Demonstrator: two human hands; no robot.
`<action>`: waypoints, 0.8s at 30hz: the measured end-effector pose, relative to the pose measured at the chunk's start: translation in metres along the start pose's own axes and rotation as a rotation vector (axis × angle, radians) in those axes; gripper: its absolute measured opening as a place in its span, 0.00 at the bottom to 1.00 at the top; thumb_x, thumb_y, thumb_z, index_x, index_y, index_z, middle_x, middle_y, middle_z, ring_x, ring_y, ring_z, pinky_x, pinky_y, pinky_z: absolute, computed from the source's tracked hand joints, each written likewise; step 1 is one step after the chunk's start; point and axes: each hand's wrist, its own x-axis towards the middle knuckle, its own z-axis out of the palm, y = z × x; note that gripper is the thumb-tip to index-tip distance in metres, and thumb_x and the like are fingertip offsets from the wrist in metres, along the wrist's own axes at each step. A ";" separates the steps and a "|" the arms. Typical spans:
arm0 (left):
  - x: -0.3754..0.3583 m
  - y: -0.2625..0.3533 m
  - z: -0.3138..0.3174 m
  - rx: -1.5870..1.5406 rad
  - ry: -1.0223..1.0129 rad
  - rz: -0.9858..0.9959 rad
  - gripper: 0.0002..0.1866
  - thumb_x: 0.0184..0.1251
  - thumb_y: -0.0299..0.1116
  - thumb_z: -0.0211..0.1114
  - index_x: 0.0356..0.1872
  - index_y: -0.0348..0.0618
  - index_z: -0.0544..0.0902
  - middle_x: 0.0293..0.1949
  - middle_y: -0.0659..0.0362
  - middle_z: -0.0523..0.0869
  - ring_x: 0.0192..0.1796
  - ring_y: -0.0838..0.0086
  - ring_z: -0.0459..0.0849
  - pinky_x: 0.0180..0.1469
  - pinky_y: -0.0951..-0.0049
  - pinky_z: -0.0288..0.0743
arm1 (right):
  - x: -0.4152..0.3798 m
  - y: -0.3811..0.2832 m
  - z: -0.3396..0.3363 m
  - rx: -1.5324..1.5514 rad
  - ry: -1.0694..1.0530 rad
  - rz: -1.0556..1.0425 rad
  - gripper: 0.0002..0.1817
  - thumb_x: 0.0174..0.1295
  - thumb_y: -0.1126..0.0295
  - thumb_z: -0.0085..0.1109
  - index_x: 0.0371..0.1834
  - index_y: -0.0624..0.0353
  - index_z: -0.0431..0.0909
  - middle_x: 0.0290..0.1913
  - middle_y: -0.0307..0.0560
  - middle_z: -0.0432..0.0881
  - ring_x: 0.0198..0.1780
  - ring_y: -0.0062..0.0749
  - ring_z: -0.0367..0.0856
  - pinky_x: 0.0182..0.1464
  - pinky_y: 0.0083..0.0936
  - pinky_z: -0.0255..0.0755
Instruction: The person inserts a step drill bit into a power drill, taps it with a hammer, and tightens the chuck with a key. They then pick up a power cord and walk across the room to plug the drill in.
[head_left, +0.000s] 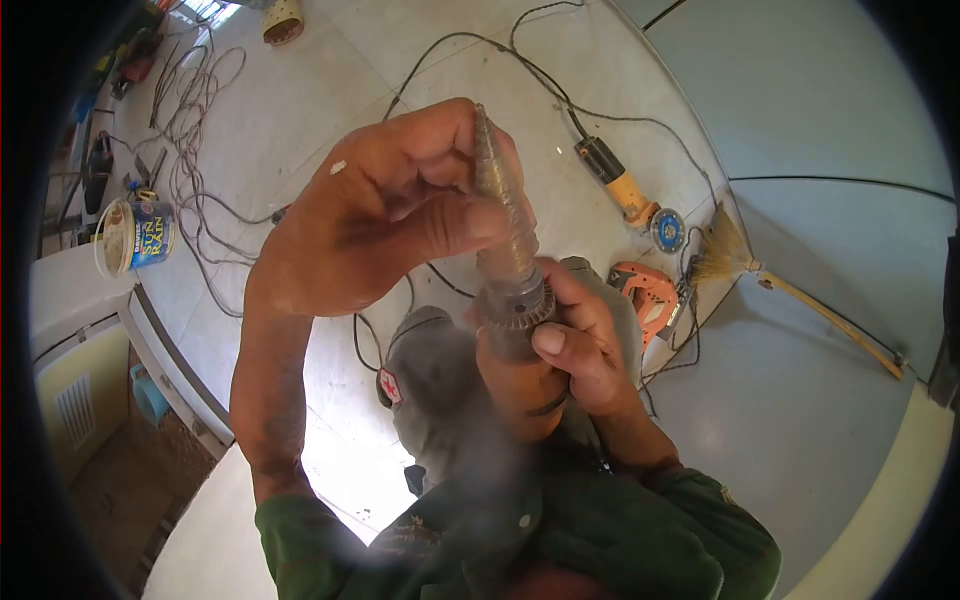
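An orange drill [520, 385] with a toothed metal chuck [518, 303] points away from my body, in the middle of the view. From the chuck extends a cone-shaped, ridged bit [500, 190]. My left hand [400, 205] is curled around this bit, with the thumb across its side and the fingers behind it. Lower down, my right hand [585, 350] is closed on the chuck, its thumb at the toothed ring. The drill's rear part is blurred near my green clothing.
On the tiled floor lie an angle grinder [622, 190] with a blue disc, a red-orange power tool [648, 300] and tangled cables [190, 150]. A broom [790, 285] lies at the right. At the left are a labelled bucket [135, 236] and more tools [98, 170].
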 end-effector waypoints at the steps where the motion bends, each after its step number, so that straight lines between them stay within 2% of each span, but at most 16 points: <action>1: 0.000 0.000 0.001 0.010 0.023 -0.009 0.11 0.62 0.23 0.57 0.46 0.35 0.74 0.38 0.55 0.84 0.41 0.76 0.82 0.46 0.75 0.74 | -0.002 -0.005 0.000 0.066 0.026 0.094 0.33 0.52 0.69 0.69 0.58 0.62 0.59 0.48 0.52 0.76 0.49 0.33 0.78 0.54 0.29 0.70; 2: 0.000 0.001 0.002 0.023 0.046 -0.018 0.13 0.60 0.23 0.57 0.46 0.35 0.74 0.39 0.52 0.85 0.40 0.73 0.83 0.45 0.74 0.75 | -0.001 -0.005 0.000 0.023 0.017 0.091 0.34 0.52 0.69 0.69 0.58 0.62 0.58 0.48 0.52 0.76 0.49 0.33 0.77 0.54 0.29 0.70; 3: -0.001 0.002 0.001 0.021 0.039 -0.011 0.11 0.62 0.23 0.57 0.46 0.35 0.74 0.38 0.55 0.84 0.41 0.76 0.82 0.46 0.75 0.74 | 0.000 -0.006 -0.001 -0.019 0.008 0.087 0.35 0.52 0.68 0.68 0.59 0.63 0.58 0.48 0.52 0.76 0.49 0.33 0.77 0.54 0.29 0.70; 5: -0.001 0.003 0.002 0.010 0.020 0.004 0.06 0.68 0.22 0.58 0.44 0.36 0.74 0.36 0.61 0.82 0.41 0.82 0.79 0.46 0.78 0.72 | 0.002 0.000 -0.004 -0.265 -0.056 -0.078 0.34 0.54 0.66 0.66 0.61 0.65 0.58 0.49 0.52 0.76 0.49 0.34 0.78 0.55 0.29 0.70; 7: -0.001 0.002 0.004 -0.019 0.016 -0.009 0.05 0.68 0.22 0.58 0.42 0.36 0.74 0.36 0.61 0.82 0.41 0.82 0.79 0.46 0.79 0.72 | 0.004 0.002 -0.007 -0.419 -0.079 -0.207 0.34 0.55 0.65 0.65 0.61 0.66 0.59 0.49 0.53 0.76 0.49 0.34 0.78 0.55 0.29 0.69; 11: 0.002 0.003 0.003 0.005 0.039 0.016 0.05 0.67 0.22 0.60 0.35 0.38 0.72 0.33 0.62 0.80 0.39 0.83 0.79 0.43 0.79 0.71 | 0.004 0.006 -0.011 -0.347 -0.042 -0.189 0.33 0.54 0.66 0.65 0.60 0.66 0.60 0.49 0.52 0.77 0.49 0.33 0.78 0.55 0.29 0.70; 16: 0.000 0.002 0.001 0.104 0.092 0.010 0.12 0.63 0.25 0.65 0.28 0.42 0.68 0.25 0.66 0.77 0.30 0.89 0.71 0.31 0.81 0.63 | 0.005 0.008 -0.013 -0.312 -0.040 -0.184 0.32 0.53 0.68 0.66 0.59 0.66 0.61 0.48 0.51 0.77 0.48 0.32 0.78 0.54 0.28 0.70; 19: 0.000 0.000 0.000 0.136 0.116 -0.018 0.14 0.62 0.27 0.67 0.26 0.43 0.67 0.22 0.68 0.76 0.26 0.90 0.66 0.27 0.82 0.58 | 0.006 0.005 -0.011 -0.325 -0.048 -0.198 0.32 0.53 0.69 0.66 0.58 0.66 0.62 0.47 0.51 0.77 0.48 0.32 0.78 0.54 0.28 0.70; 24: 0.002 -0.001 0.003 0.123 0.138 -0.016 0.15 0.61 0.29 0.68 0.25 0.43 0.68 0.20 0.68 0.76 0.24 0.90 0.65 0.25 0.82 0.57 | 0.005 0.006 -0.010 -0.331 -0.044 -0.160 0.31 0.52 0.70 0.66 0.57 0.66 0.63 0.47 0.50 0.78 0.47 0.31 0.78 0.54 0.28 0.70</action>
